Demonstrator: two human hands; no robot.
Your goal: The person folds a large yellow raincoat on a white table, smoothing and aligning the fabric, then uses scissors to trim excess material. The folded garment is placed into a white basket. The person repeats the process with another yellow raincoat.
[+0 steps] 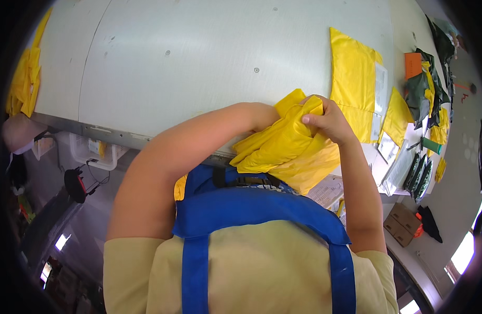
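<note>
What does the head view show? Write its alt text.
A person's right grip holds a crumpled yellow bag at the edge of a pale table; the left grip is hidden in or behind the bag. More yellow bags lie to the right.

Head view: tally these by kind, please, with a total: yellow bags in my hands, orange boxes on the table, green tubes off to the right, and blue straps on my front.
Yellow bags, held: 1, as far as the folds show
Orange boxes: 1
Green tubes: 1
Blue straps: 2
Total: 5
</note>
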